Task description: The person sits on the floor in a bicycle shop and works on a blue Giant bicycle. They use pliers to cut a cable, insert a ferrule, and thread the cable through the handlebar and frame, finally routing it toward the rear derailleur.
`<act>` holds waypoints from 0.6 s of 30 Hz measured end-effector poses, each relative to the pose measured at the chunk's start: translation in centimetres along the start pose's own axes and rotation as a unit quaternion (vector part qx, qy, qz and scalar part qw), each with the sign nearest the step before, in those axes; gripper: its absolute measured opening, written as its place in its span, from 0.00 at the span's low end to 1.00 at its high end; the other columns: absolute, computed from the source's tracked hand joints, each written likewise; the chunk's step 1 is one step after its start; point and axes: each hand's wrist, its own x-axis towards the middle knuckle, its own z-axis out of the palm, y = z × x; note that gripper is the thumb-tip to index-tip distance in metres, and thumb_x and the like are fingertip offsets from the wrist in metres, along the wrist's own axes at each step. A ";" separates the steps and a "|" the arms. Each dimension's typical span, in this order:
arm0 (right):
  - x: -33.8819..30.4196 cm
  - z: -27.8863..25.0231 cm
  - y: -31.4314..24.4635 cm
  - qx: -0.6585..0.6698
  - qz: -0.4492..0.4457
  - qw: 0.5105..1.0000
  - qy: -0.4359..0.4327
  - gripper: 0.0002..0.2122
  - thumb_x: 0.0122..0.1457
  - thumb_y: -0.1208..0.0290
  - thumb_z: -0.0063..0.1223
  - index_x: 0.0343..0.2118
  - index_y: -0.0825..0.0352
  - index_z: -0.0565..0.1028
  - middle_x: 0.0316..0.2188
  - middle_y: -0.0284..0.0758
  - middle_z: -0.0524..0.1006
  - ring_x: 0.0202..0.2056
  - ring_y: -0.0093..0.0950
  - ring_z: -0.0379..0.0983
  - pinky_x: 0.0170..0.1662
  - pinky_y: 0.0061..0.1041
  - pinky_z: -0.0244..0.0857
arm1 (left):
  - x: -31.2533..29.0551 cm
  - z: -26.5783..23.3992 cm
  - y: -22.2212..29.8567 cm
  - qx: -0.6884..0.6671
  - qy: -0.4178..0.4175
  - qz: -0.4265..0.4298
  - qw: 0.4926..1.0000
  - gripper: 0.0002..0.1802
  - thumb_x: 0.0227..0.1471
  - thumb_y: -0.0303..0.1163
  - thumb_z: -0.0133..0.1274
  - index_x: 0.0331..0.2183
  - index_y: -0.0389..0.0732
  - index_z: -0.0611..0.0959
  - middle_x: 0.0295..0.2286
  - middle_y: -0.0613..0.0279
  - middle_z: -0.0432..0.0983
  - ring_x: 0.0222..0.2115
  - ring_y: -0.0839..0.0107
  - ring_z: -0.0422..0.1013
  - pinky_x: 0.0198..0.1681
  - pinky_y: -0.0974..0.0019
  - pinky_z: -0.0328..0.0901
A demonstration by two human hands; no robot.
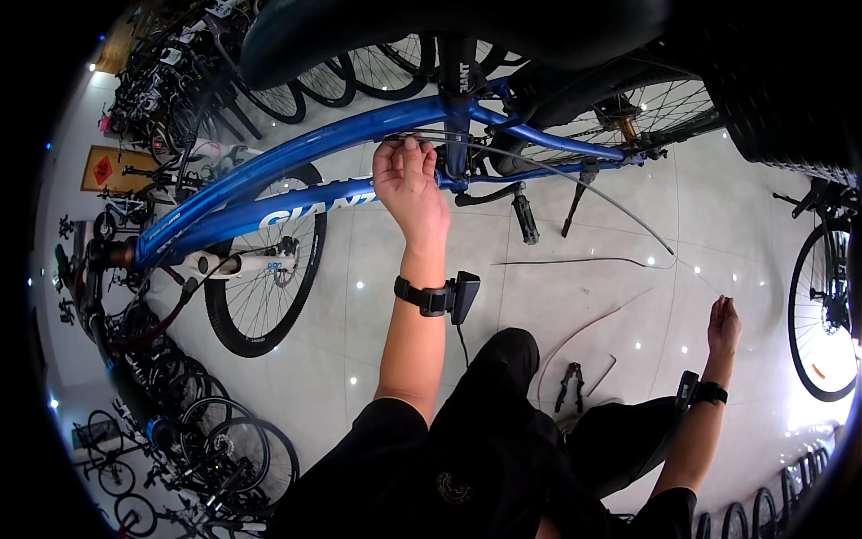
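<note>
A blue bicycle frame (296, 154) stretches across the upper part of the head view. Just under its top tube, my left hand (413, 184) is closed in a pinch around a grey cable housing (575, 173). From there the housing curves down to the right and ends in mid-view. Out at the right, my right hand (724, 325) pinches the end of a thin wire that runs toward the housing's free end; the wire is faint against the pale floor. Another thin dark cable length (575, 260) shows below the housing. Whether it joins the wire, I cannot tell.
On the tiled floor lie black-handled pliers (569, 386), an L-shaped hex key (603, 375) and a curved reddish cable (575, 337). The saddle (377, 40), a pedal (524, 220) and the kickstand (579, 198) are close by. Many bicycles line the left; a wheel (822, 310) stands right.
</note>
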 end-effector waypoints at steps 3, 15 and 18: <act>-0.1 0.1 0.5 -0.012 0.007 1.000 -0.011 0.07 0.65 0.71 0.47 0.34 0.69 0.73 0.32 0.34 0.77 0.35 0.24 0.77 0.44 0.22 0.75 | 0.2 0.0 0.0 0.021 0.024 0.005 0.999 0.06 0.54 0.24 0.57 0.34 0.38 0.75 0.31 0.63 0.78 0.31 0.76 0.74 0.38 0.73 0.69; -1.2 0.3 1.0 -0.035 -0.006 0.999 0.037 0.07 0.66 0.74 0.44 0.34 0.72 0.71 0.34 0.37 0.76 0.39 0.26 0.76 0.48 0.22 0.74 | 0.6 0.5 1.1 0.020 0.112 0.008 0.993 0.04 0.53 0.24 0.57 0.31 0.40 0.77 0.28 0.66 0.77 0.28 0.76 0.73 0.37 0.72 0.68; -0.9 -2.2 -1.0 0.019 -0.041 0.999 0.016 0.07 0.66 0.75 0.43 0.35 0.74 0.71 0.35 0.39 0.76 0.40 0.29 0.75 0.49 0.25 0.74 | 0.6 1.4 1.1 -0.009 0.116 -0.014 0.993 0.04 0.53 0.24 0.57 0.30 0.39 0.77 0.28 0.66 0.76 0.27 0.76 0.73 0.36 0.72 0.68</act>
